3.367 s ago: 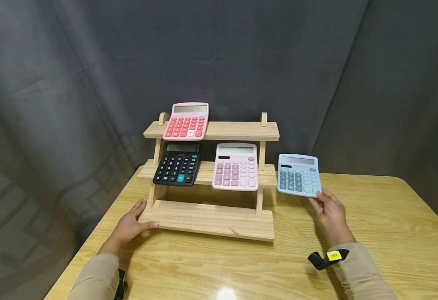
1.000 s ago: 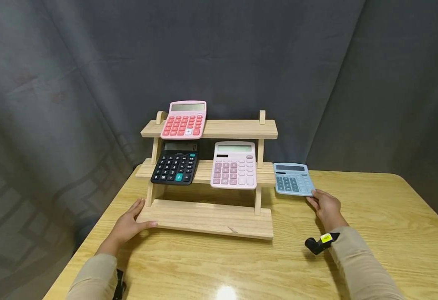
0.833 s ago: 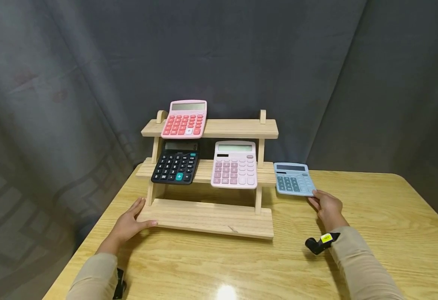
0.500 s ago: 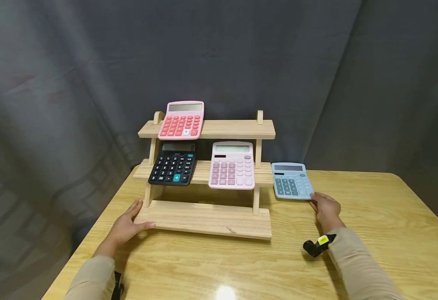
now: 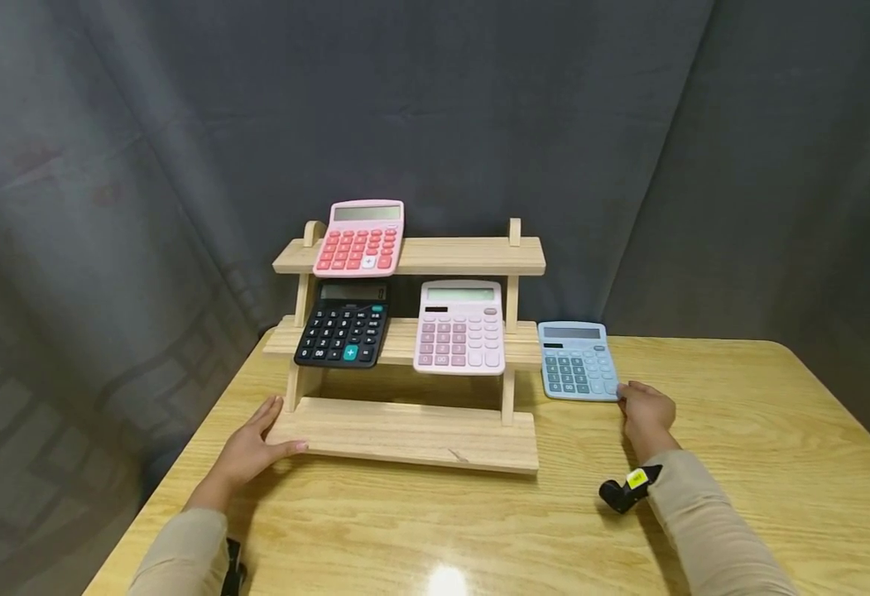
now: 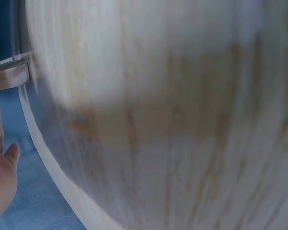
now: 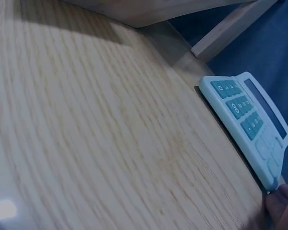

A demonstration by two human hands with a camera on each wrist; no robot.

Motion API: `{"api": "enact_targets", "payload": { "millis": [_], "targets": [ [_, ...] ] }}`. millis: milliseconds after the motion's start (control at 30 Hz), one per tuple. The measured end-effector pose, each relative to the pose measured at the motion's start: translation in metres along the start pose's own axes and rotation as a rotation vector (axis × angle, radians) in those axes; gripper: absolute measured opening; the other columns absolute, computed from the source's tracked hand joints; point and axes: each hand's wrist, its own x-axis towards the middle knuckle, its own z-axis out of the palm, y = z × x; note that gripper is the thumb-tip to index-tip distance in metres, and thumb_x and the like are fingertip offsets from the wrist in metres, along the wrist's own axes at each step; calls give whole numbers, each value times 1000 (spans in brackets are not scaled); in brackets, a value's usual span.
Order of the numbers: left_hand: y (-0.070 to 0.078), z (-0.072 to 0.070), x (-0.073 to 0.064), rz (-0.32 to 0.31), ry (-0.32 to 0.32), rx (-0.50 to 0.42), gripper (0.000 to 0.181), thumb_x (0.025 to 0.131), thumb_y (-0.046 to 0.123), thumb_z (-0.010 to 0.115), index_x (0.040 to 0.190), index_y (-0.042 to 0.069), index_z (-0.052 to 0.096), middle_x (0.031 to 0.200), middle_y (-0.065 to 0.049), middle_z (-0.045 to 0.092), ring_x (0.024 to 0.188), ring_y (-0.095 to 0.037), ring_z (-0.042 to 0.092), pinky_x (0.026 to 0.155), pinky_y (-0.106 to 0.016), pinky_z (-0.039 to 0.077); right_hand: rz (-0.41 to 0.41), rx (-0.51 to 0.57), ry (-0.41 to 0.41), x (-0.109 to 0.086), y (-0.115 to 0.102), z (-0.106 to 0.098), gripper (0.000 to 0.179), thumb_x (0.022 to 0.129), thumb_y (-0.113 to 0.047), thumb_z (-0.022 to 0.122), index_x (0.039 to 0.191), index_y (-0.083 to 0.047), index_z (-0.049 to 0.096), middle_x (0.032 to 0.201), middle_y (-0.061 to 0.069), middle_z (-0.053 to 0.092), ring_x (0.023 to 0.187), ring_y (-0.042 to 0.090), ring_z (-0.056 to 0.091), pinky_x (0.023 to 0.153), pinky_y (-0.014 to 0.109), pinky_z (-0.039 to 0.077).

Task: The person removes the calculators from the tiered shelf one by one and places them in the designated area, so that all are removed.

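A three-tier wooden display shelf (image 5: 420,430) stands on the table. My left hand (image 5: 247,451) rests at the left end of its bottom board, thumb along the front edge and fingers straight beside the end. At the shelf's right, my right hand (image 5: 646,411) pinches the lower right corner of a light blue calculator (image 5: 578,358). In the right wrist view that calculator (image 7: 249,120) leans back, its lower edge right at the tabletop. A pink calculator (image 5: 360,240) leans on the top tier. The middle tier bears a black calculator (image 5: 343,324) and a pale pink one (image 5: 460,327).
The light wood table (image 5: 375,530) reaches beyond the shelf on both sides. Dark grey curtains (image 5: 472,108) hang behind it. A black wrist strap (image 5: 628,490) with a yellow label sits at the right sleeve.
The right hand has lowered the blue calculator from a raised spot to table level and closer to the shelf. In the last second it has tipped slightly toward me. The left hand stays put.
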Motion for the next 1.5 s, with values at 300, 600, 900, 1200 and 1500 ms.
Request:
{"api": "enact_targets", "payload": {
  "millis": [300, 600, 900, 1200, 1500],
  "targets": [
    [3, -3, -2, 18, -8, 30, 97, 69, 49, 65, 135, -4, 18, 139, -23, 12, 123, -43, 14, 93, -56, 19, 33, 130, -7, -3, -8, -8, 13, 80, -3, 56, 93, -4, 55, 64, -8, 52, 62, 1, 55, 63, 16, 47],
    [2, 2, -1, 48, 5, 56, 97, 70, 49, 63, 134, -7, 17, 139, -25, 11, 123, -43, 14, 93, -57, 19, 2, 291, -131, 43, 17, -6, 8, 74, -5, 66, 74, -11, 62, 72, -4, 58, 68, 8, 56, 59, 16, 48],
    [2, 2, -2, 43, 4, 49, 97, 71, 49, 62, 134, -8, 15, 139, -25, 9, 124, -42, 12, 93, -57, 18, -36, 340, -308, 55, 22, 6, 25, 64, -14, 76, 86, -8, 66, 87, 4, 63, 78, 12, 61, 68, 23, 48],
    [2, 3, -1, 51, 2, 30, 95, 73, 48, 61, 135, -6, 15, 140, -24, 9, 124, -42, 11, 93, -57, 17, -16, 405, -560, -45, -45, -2, 13, 76, -3, 64, 89, -5, 60, 79, 3, 65, 80, 13, 61, 76, 25, 45],
    [1, 1, -1, 43, -5, 45, 92, 75, 48, 58, 135, -6, 15, 140, -23, 9, 124, -42, 12, 93, -57, 18, -12, 435, -706, -89, -75, 10, 10, 80, -2, 59, 88, -4, 53, 79, 6, 64, 80, 15, 61, 79, 26, 44]
  ]
}}
